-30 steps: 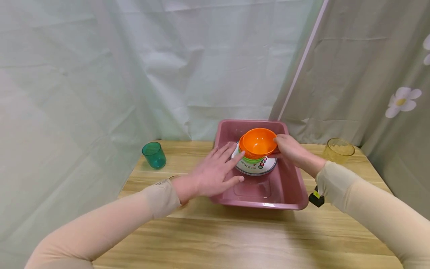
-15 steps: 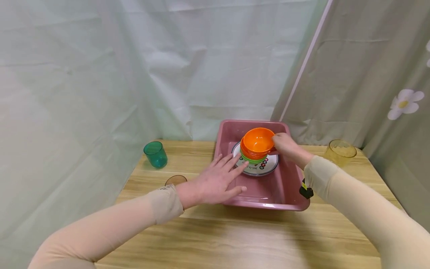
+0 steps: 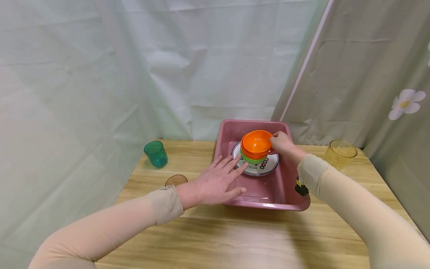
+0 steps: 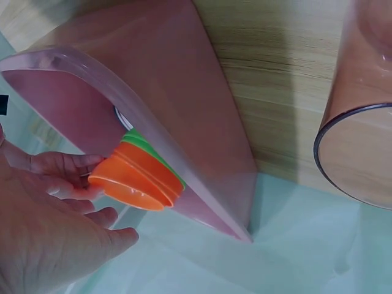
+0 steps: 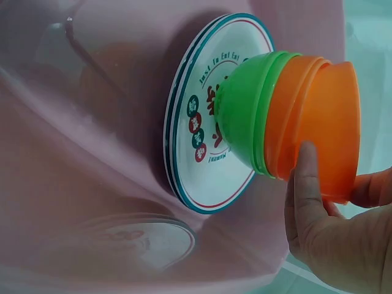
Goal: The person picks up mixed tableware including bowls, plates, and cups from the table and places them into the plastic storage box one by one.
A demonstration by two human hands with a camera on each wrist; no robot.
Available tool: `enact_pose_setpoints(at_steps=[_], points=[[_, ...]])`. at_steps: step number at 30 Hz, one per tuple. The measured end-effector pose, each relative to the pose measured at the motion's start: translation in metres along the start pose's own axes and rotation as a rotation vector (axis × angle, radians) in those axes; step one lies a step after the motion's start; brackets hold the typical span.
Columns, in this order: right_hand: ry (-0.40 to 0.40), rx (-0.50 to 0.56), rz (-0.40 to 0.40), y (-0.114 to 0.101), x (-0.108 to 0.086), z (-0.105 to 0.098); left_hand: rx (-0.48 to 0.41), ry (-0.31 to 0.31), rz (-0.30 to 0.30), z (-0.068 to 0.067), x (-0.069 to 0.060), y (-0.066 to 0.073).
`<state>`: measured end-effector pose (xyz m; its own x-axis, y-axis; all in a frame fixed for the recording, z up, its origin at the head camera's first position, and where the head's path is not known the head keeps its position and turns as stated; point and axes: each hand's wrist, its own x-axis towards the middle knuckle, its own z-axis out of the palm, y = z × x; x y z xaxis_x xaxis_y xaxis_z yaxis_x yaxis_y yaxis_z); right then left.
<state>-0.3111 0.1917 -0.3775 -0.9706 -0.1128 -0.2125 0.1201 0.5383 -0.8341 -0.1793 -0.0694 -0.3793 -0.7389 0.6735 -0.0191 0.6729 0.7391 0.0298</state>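
Observation:
A pink basin (image 3: 265, 206) stands on the wooden table. Inside it lie stacked white plates (image 5: 211, 153) with dark rims and printed letters. On the plates sit nested green bowls (image 5: 242, 113), with orange bowls stacked above them. My right hand (image 3: 283, 144) pinches the rim of the top orange bowl (image 3: 257, 142), thumb at the lip and fingers along the outer wall. That bowl tilts slightly in the stack. My left hand (image 3: 215, 183) is spread with straight fingers over the basin's left side, near the stack and holding nothing.
A teal cup (image 3: 156, 154) stands at the table's back left. Nearer, a brownish clear cup (image 3: 176, 180) is partly hidden by my left forearm. At the back right stands a yellow glass (image 3: 340, 154). Curtains (image 3: 215, 74) hang close behind the table.
The top orange bowl, held by my right hand, has shifted slightly left and settled lower on the stack. My left hand has drawn back a little toward me, still spread.

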Motion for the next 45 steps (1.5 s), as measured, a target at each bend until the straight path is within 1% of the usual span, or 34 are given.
enact_pose_setpoints(at_steps=[10,14,18,22,26,31,35,39,45], points=[[-0.002,-0.049,0.031,0.007,0.008,0.002,0.002,0.0,0.004,0.0,0.001,0.0],[-0.024,-0.133,0.02,0.008,0.006,0.001,0.011,-0.002,-0.002,0.0,0.001,0.0],[-0.04,-0.233,-0.014,0.007,0.0,0.0,0.009,-0.006,-0.006,0.0,0.001,0.0],[-0.004,-0.328,-0.091,0.005,-0.007,-0.004,-0.005,-0.011,-0.019,-0.002,0.001,-0.001],[0.019,-0.44,-0.204,0.004,-0.017,-0.007,-0.011,-0.007,-0.033,-0.002,0.001,-0.003],[0.015,-0.57,-0.347,0.002,-0.038,-0.008,0.002,0.013,-0.05,-0.004,0.0,-0.007],[0.037,-0.673,-0.45,0.003,-0.058,-0.007,-0.018,0.031,-0.064,-0.005,-0.002,-0.011],[0.06,-0.741,-0.506,0.007,-0.081,-0.006,-0.034,0.042,-0.075,-0.005,-0.003,-0.015],[0.057,-0.813,-0.564,0.017,-0.109,-0.005,-0.039,0.053,-0.084,-0.006,-0.007,-0.02]])
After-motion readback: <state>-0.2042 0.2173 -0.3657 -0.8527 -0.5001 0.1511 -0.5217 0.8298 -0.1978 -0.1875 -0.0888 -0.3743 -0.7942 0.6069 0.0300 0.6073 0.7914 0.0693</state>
